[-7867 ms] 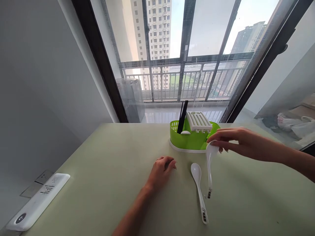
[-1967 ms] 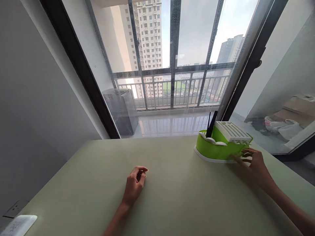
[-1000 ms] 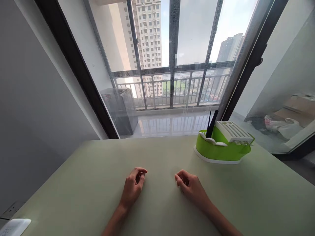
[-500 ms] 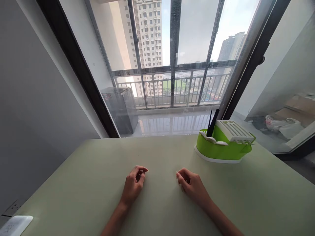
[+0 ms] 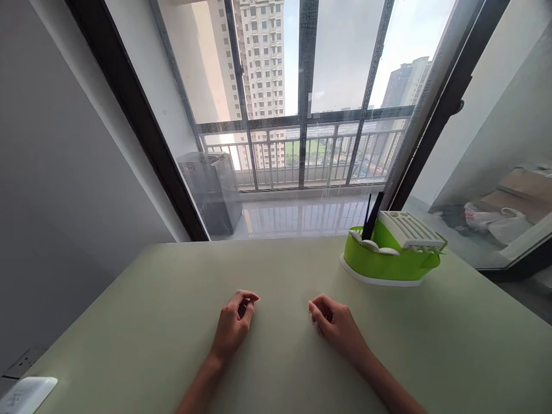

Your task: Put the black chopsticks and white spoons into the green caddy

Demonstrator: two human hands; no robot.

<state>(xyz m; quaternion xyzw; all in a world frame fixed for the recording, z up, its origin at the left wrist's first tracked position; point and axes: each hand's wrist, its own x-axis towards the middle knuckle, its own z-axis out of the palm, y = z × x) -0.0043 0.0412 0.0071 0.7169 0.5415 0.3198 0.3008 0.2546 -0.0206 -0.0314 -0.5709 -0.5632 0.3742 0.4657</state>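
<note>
My left hand point(image 5: 234, 321) rests on the pale green tabletop point(image 5: 276, 368), left of the middle, its fingers curled and the thumb close to the index fingertip. Across a gap of bare tabletop, my right hand point(image 5: 332, 321) lies in a similar loose curl, thumb against the bent fingers. Nothing shows in either hand. Beyond my right hand stands a green and white utensil holder point(image 5: 390, 265) with a slotted white top. Two slim black upright pieces point(image 5: 372, 215) rise from its left end; their kind is unclear.
A white object point(image 5: 30, 394) lies at the near left corner of the table, partly cut off. A wall socket point(image 5: 25, 362) sits beside it. Past the table's far edge is a glass door onto a balcony with a dark boxy appliance point(image 5: 215, 192). Bags and cardboard point(image 5: 509, 221) lie at right.
</note>
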